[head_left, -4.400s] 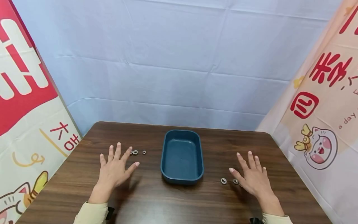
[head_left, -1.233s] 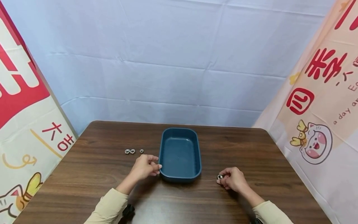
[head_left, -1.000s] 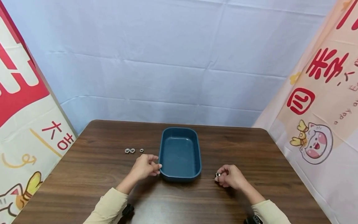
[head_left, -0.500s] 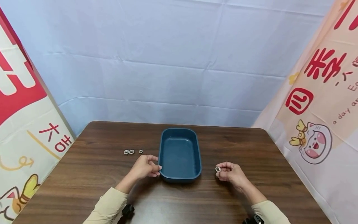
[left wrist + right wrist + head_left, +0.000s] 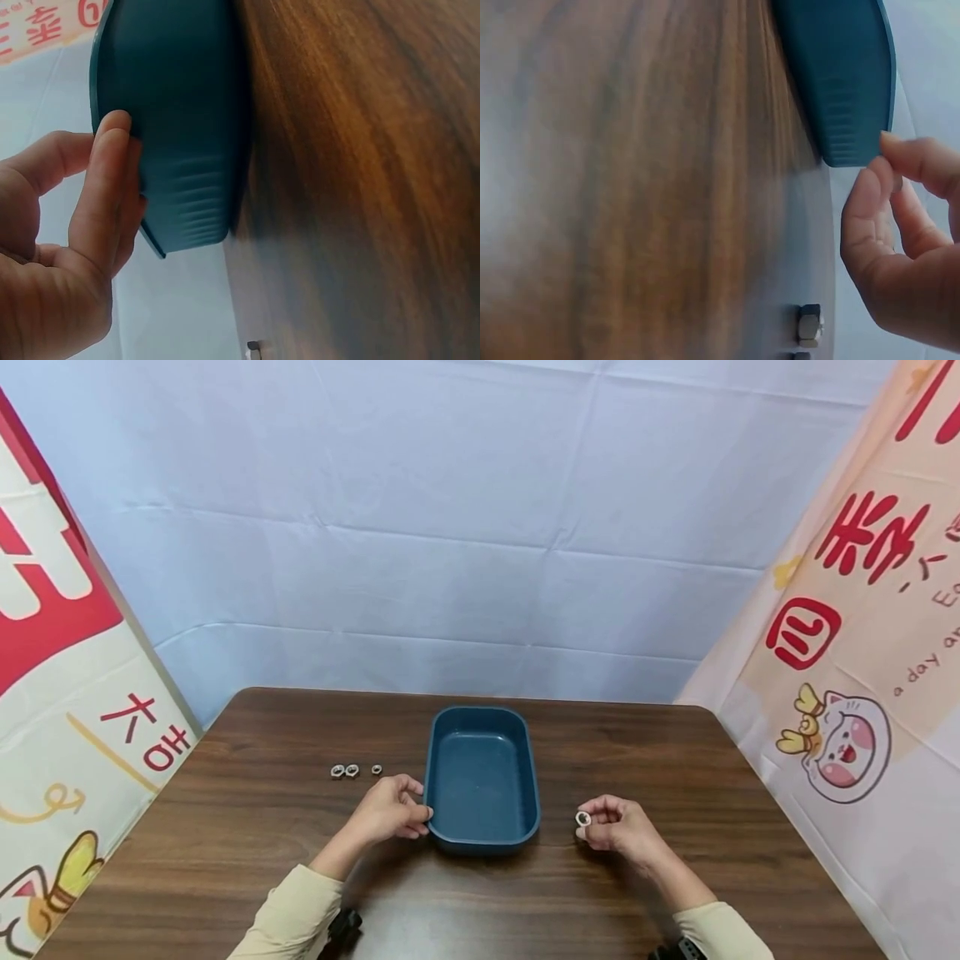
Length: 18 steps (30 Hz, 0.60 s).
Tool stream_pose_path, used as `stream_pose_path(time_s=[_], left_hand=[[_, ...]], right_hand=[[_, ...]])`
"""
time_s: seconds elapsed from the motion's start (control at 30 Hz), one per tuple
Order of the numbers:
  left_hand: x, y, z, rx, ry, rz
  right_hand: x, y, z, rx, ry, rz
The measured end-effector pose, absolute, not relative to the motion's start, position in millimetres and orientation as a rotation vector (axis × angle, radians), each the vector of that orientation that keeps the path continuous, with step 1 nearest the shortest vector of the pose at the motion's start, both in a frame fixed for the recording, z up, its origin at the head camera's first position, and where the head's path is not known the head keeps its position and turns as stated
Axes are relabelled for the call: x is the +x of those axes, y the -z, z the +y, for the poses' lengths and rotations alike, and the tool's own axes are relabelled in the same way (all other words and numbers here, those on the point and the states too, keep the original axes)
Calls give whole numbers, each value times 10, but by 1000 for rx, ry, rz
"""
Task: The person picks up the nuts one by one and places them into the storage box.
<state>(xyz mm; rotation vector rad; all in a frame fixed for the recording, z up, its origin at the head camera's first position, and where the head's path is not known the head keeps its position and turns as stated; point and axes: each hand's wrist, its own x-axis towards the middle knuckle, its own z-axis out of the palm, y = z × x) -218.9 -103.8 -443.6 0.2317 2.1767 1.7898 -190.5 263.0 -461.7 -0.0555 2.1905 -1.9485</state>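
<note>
A dark blue rectangular plastic bin (image 5: 483,842) stands on the wooden table in the head view. My left hand (image 5: 390,810) pinches its left rim; in the left wrist view the fingers (image 5: 105,187) lie against the outer wall while the thumb reaches behind the rim. Right of the bin, my right hand (image 5: 621,831) holds a metal hex nut (image 5: 583,818) between thumb and fingertips, apart from the bin. The fingers hide that nut in the right wrist view. Below that hand, another nut (image 5: 810,326) sits on the table, with part of one more at the frame's bottom edge.
Left of the bin lie three nuts: two side by side (image 5: 345,771) and a smaller nut (image 5: 377,769) a little apart. A pale cloth (image 5: 450,527) hangs behind the table (image 5: 300,710). Printed cloths (image 5: 847,693) flank both sides.
Both hands were spread over the table at first. Since then, the left has taken the bin's rim and the right has picked up a nut, moving slightly away from me. Lately both are nearly still.
</note>
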Motion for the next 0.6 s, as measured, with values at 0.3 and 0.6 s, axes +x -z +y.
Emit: stream_pose_path(time_s=[0.3, 0.6], left_hand=[[-2193, 4441, -1030, 225, -1825, 2138], [-2173, 4387, -1008, 203, -1868, 2081]], right_hand=[[-2029, 4466, 2641, -155, 1834, 2159], [-2142, 4341, 2629, -203, 1811, 2131]])
